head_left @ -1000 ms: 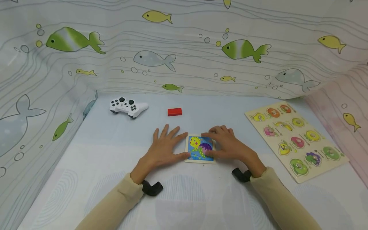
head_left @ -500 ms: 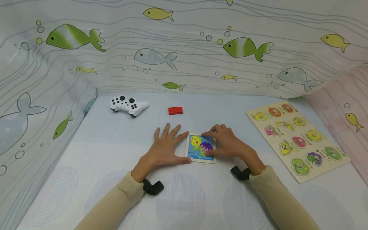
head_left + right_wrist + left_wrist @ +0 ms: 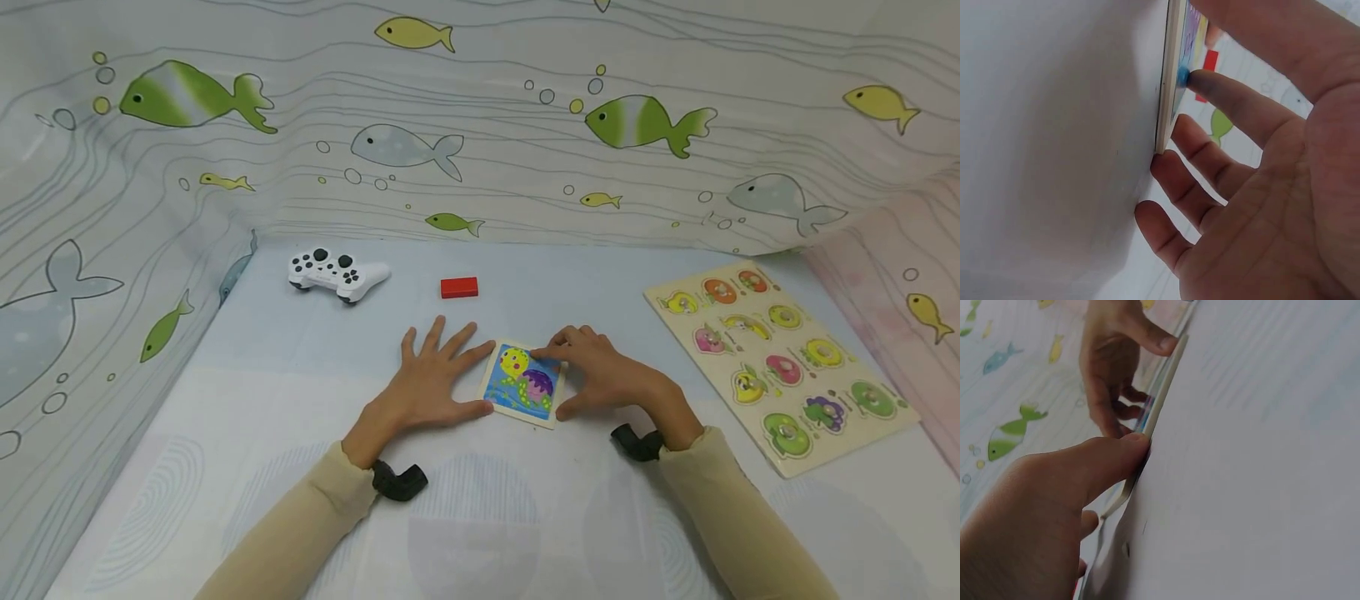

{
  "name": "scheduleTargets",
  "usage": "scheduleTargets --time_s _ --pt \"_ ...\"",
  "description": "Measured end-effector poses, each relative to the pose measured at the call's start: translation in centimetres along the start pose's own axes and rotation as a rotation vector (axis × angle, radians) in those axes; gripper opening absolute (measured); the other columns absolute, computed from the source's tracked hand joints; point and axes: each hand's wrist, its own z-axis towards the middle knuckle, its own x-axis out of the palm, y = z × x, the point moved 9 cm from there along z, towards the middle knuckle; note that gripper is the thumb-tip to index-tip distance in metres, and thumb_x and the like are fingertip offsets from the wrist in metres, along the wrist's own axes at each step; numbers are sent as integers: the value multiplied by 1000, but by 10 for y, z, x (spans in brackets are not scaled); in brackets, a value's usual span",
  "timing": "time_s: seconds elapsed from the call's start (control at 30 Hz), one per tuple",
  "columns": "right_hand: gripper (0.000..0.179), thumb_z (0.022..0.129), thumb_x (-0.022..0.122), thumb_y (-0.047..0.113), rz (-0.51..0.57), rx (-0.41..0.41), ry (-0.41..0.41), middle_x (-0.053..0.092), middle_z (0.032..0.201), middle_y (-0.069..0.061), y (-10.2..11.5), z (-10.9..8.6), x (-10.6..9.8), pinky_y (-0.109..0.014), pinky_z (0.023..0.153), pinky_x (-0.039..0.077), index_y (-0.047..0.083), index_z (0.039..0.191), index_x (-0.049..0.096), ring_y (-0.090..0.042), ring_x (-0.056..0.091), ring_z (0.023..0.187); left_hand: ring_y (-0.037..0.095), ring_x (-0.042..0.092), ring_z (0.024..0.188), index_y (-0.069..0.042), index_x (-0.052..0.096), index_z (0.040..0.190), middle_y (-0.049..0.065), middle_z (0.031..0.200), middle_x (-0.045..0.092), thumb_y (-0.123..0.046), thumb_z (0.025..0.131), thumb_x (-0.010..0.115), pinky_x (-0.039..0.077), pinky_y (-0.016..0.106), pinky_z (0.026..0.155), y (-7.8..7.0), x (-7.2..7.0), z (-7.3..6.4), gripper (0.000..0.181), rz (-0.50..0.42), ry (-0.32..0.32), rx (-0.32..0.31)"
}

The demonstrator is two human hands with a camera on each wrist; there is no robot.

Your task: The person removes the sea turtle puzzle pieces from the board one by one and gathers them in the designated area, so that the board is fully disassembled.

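Observation:
A small square wooden puzzle (image 3: 517, 400) with a yellow and purple turtle picture lies flat, slightly turned, between both hands. My left hand (image 3: 427, 383) spreads its fingers, the index at the puzzle's upper left corner and the thumb at the lower left. In the left wrist view that thumb (image 3: 1116, 453) touches the pale board edge (image 3: 1161, 403). My right hand (image 3: 607, 371) holds the right side, index on the upper face and thumb by the lower right corner. In the right wrist view, its index (image 3: 1229, 94) touches the picture side; the other fingers bend beside the edge.
A white game controller (image 3: 337, 273) rests at the back left, with a red block (image 3: 459, 287) to its right. At the right lies a wooden fruit peg board (image 3: 761, 333). Fish-printed sheeting (image 3: 517, 150) rises behind the table and along both sides.
The puzzle has turned slightly clockwise. My right thumb has shifted from its picture to its lower right corner, while the left hand stays spread in nearly the same place.

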Motion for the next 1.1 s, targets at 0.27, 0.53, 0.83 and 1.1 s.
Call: scheduleTargets --time_s 0.27,0.53,0.83,1.1 --pt "79 73 92 33 26 21 -14 54 134 -10 -4 1 1 -52 103 38 22 144 59 -30 43 124 47 11 157 -42 44 152 0 169 28 -67 90 54 2 79 114 -6 -6 -1 67 -59 -87 93" --pt "76 70 93 35 46 38 -58 56 129 -9 -8 2 -1 -49 100 41 23 139 65 -28 46 121 45 13 157 -40 50 150 0 168 31 -60 96 52 2 78 114 -9 -6 -1 57 -94 -86 128" --pt "70 70 93 33 89 17 -86 59 121 -5 -10 3 -2 -46 98 37 19 134 68 -24 48 117 43 12 158 -40 46 152 0 168 30 -55 100 46 1 76 116 -11 -5 -3 55 -91 -60 143" --pt "71 70 94 36 77 18 -86 59 118 -4 -12 3 -1 -40 92 39 22 134 68 -22 48 112 42 12 158 -39 46 152 1 169 30 -54 100 46 2 75 117 -12 -5 -4 54 -94 -56 156"
